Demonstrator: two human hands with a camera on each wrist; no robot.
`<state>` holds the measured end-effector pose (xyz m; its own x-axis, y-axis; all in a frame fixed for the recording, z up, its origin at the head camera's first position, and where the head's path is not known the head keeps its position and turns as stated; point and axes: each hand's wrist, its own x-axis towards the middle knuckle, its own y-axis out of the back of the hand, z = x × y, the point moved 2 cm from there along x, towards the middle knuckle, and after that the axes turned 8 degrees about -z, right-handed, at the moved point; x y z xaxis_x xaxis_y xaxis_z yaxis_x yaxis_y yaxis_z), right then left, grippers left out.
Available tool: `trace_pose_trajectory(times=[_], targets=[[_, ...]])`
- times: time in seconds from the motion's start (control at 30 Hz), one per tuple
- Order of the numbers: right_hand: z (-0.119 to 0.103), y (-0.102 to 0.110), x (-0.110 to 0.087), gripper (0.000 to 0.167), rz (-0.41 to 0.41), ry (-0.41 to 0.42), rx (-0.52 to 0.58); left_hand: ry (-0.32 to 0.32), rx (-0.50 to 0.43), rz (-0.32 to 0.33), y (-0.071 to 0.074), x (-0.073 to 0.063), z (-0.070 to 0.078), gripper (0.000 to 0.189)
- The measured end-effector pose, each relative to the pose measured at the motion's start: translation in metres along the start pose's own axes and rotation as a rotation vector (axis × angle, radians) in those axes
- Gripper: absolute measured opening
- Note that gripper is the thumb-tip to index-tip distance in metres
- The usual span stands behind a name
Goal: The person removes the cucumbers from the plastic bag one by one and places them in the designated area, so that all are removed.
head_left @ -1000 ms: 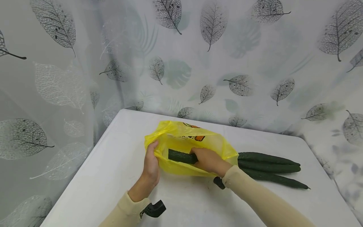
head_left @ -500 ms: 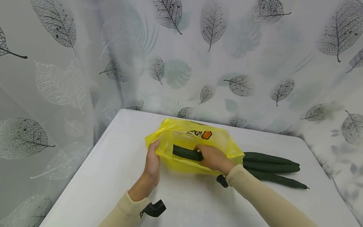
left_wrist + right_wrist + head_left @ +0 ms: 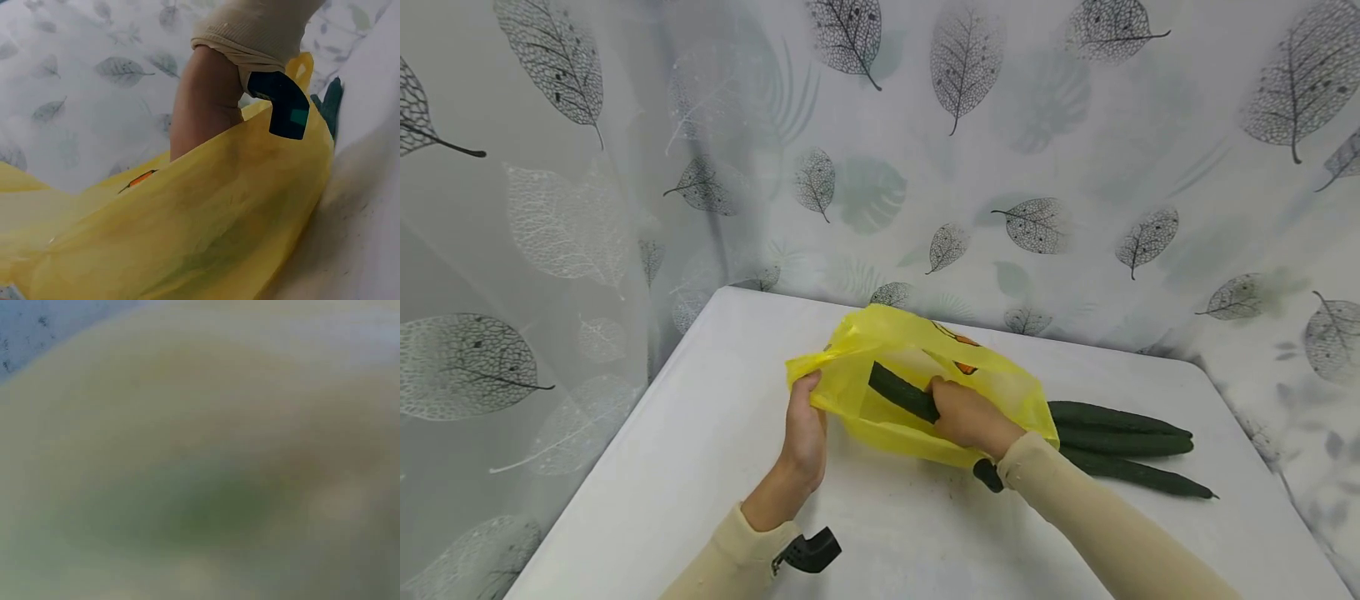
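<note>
In the head view my left hand (image 3: 805,433) grips the left edge of a yellow plastic bag (image 3: 880,333), thumb on the rim. The bag's mouth gapes toward me. My right hand (image 3: 968,414) reaches inside and grips a dark green cucumber (image 3: 904,392), whose left end tilts up within the opening. The rest of that cucumber is hidden by the hand and bag. In the left wrist view the right forearm (image 3: 206,106) dips behind the bag's near wall (image 3: 187,231), and a dim green shape shows through. The right wrist view is mostly blurred yellow film (image 3: 156,394).
Several more cucumbers (image 3: 1138,446) lie side by side on the white table (image 3: 700,450), right of the bag, their left ends behind it. A leaf-patterned curtain (image 3: 880,183) hangs along the table's back and sides. A black wrist camera (image 3: 811,550) sits at the left cuff.
My right hand has shifted slightly right with the cucumber, whose left end has tilted upward. The bag has stretched and slid a little to the right. The left hand has hardly moved.
</note>
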<state>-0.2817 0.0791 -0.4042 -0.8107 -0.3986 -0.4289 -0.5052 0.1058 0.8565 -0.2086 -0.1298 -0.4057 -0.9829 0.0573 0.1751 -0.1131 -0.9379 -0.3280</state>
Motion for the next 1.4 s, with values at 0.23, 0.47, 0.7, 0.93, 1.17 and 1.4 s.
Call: trace_pose_trajectory(times=[0.23, 0.47, 0.7, 0.93, 1.17, 1.4], targets=[[0.000, 0.001, 0.000, 0.039, -0.025, -0.006, -0.015, -0.028, -0.021, -0.006, -0.001, 0.001, 0.002, 0.049], [0.000, 0.001, -0.001, 0.039, -0.048, -0.011, 0.005, -0.005, -0.060, -0.019, -0.006, 0.002, 0.002, 0.052], [0.000, 0.004, -0.003, 0.031, -0.026, 0.007, 0.056, -0.009, -0.022, -0.027, -0.012, 0.003, 0.003, 0.062], [0.005, 0.008, -0.008, 0.036, 0.003, 0.055, 0.093, 0.001, -0.010, 0.009, -0.012, 0.002, 0.003, 0.063], [0.006, 0.014, -0.013, 0.040, -0.019, 0.043, 0.157, -0.003, 0.011, -0.015, -0.010, 0.001, 0.000, 0.061], [0.007, 0.016, -0.018, 0.048, -0.012, 0.173, 0.222, 0.026, -0.006, 0.012, -0.007, 0.000, 0.001, 0.056]])
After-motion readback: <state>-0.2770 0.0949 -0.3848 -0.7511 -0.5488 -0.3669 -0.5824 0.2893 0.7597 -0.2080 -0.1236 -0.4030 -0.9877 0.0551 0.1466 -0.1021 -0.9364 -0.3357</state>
